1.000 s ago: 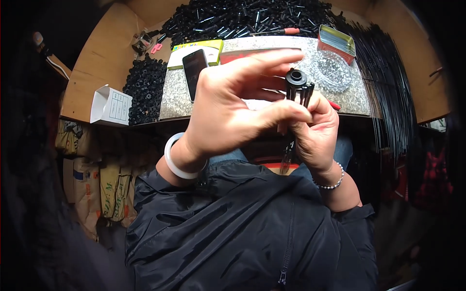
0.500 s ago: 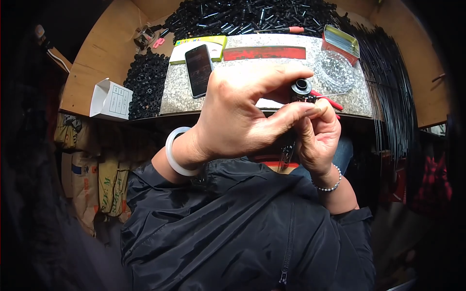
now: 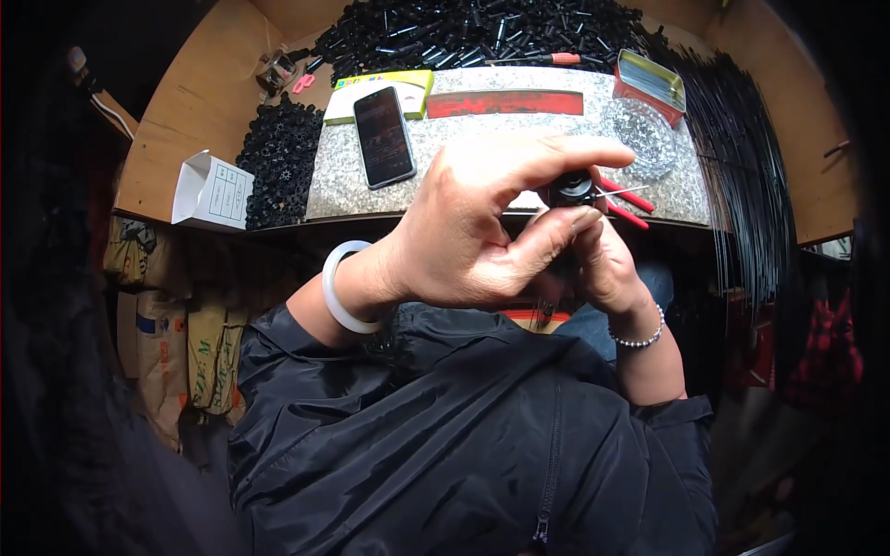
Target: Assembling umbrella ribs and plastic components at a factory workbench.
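Over the front edge of the worktop, my left hand (image 3: 482,222) grips a black cylindrical part (image 3: 574,189) between thumb and fingers. The part has a ringed round end, and the fingers partly cover it. Just below and to the right, my right hand (image 3: 610,267) is closed with its fingertips against the part's underside; what they pinch is hidden. A thin pale wire (image 3: 627,192) sticks out to the right from beside the part. Behind it on the worktop lies a red-handled tool (image 3: 632,219), partly covered by my hands.
A speckled worktop (image 3: 343,199) holds a phone (image 3: 382,139), a yellow box (image 3: 422,88), a red strip (image 3: 505,103), a clear dish (image 3: 640,139) and a tin (image 3: 649,83). Black parts (image 3: 482,32) heap behind; long black rods (image 3: 742,176) lie right; a white carton (image 3: 211,190) stands left.
Both hands have come slightly lower, and the right one has turned at the wrist. The part's ringed end has tipped and is more covered by my left fingers.
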`<state>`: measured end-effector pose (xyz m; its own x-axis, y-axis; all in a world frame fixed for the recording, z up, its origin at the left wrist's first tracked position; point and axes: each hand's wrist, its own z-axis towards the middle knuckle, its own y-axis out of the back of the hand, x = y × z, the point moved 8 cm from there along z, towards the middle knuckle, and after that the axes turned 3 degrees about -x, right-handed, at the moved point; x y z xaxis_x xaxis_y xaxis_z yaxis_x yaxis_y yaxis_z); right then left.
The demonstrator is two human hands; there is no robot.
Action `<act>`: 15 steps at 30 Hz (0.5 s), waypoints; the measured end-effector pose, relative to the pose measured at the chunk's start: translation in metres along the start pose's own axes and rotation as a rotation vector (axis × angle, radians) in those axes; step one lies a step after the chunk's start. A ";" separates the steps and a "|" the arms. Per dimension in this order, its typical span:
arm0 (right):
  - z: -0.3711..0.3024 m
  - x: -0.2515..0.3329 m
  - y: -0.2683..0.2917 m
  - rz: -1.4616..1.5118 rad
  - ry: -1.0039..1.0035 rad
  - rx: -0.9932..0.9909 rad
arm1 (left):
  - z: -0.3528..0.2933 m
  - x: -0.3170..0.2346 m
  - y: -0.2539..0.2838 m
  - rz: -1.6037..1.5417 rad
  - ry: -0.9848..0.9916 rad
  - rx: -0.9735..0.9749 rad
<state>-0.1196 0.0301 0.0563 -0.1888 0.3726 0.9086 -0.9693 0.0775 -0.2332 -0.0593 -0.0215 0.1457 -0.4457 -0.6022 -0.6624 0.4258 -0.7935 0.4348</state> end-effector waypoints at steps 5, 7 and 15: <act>-0.006 -0.013 0.007 -0.246 0.072 -0.200 | 0.000 0.008 0.003 -0.199 0.088 -0.151; -0.006 0.005 0.006 -0.500 0.175 -0.286 | 0.001 0.009 0.005 -0.096 0.082 -0.168; -0.005 0.005 -0.002 -0.805 0.389 -0.315 | -0.005 0.002 0.004 0.107 -0.094 -0.405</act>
<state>-0.1181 0.0365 0.0598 0.6389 0.3762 0.6711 -0.6874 0.6707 0.2785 -0.0547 -0.0251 0.1431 -0.4442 -0.6994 -0.5599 0.7401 -0.6387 0.2107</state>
